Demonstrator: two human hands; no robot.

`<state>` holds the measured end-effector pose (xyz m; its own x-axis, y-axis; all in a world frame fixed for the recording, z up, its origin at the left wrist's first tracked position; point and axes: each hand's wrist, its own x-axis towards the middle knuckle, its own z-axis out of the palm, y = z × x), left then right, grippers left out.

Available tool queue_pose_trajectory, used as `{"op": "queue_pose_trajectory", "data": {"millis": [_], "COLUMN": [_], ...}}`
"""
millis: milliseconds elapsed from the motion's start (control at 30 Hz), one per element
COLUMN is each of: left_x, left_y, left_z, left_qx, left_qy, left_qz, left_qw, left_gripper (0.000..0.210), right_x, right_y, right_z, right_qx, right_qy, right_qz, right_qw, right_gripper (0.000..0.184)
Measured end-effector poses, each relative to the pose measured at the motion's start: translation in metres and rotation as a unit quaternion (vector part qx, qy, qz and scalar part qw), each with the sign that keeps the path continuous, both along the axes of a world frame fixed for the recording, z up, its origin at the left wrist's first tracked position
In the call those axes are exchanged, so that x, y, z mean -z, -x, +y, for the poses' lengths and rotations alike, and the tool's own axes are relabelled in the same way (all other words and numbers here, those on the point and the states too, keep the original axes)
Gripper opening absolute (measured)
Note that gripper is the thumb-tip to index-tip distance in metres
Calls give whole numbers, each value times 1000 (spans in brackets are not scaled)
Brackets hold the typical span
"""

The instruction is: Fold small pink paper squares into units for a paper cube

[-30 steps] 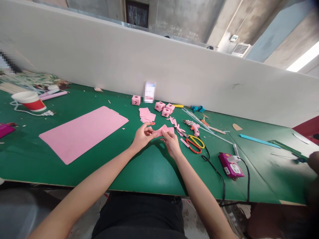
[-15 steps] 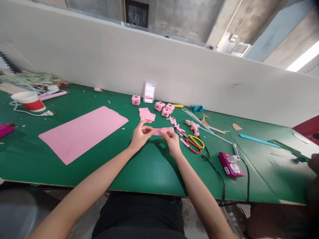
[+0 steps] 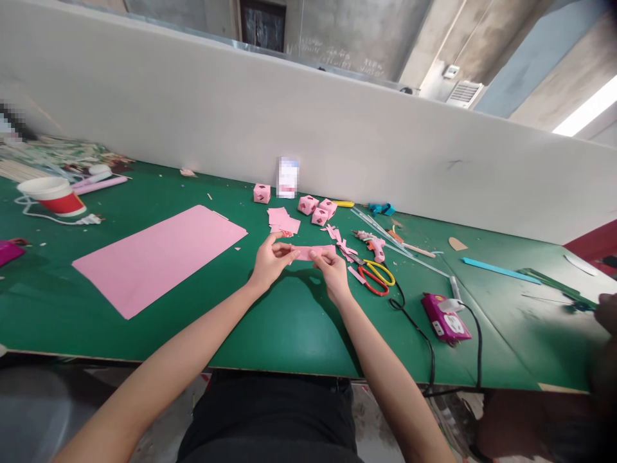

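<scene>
A small strip of pink paper (image 3: 304,253) stretches between my two hands, just above the green table. My left hand (image 3: 270,260) pinches its left end, and my right hand (image 3: 330,265) pinches it from the right with the thumb in front. Whether the strip is folded, I cannot tell. Just beyond my hands lie loose pink paper squares (image 3: 283,220). Several pink paper cubes (image 3: 308,205) with dark diamond openings stand farther back. Right of my right hand are pink paper scraps (image 3: 345,249) and scissors (image 3: 378,276) with red and yellow handles.
A large pink sheet (image 3: 161,260) covers the table's left part. Right of the scissors are a pink glue gun (image 3: 373,245) and a purple power box (image 3: 446,318) with black cords. A paper cup (image 3: 53,196) stands far left. A phone (image 3: 288,178) leans on the white partition (image 3: 308,122).
Both hands keep their pinch on the pink paper strip and have barely moved. The whole view has shifted very slightly.
</scene>
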<state>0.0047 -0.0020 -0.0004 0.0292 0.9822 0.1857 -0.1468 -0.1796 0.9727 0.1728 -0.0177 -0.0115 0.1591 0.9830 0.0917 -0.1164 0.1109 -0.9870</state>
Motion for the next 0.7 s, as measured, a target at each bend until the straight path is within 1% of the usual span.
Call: {"op": "queue_pose_trajectory", "data": {"millis": [400, 533, 700], "left_x": [-2, 3, 9], "left_y": [0, 2, 1], "left_z": [-1, 2, 4], "left_qx": [-7, 23, 64], "left_qy": [14, 4, -7], "left_qz": [6, 40, 78], "left_qw": [1000, 999, 995], "left_gripper": [63, 62, 66], "right_x": [2, 1, -1], "right_y": [-1, -3, -3], "right_z": [1, 1, -1], "right_qx": [10, 9, -4], "right_qy": [3, -9, -8], "right_qz": [-3, -27, -56], "right_qw": [1000, 1000, 998], "right_gripper": [42, 43, 46]}}
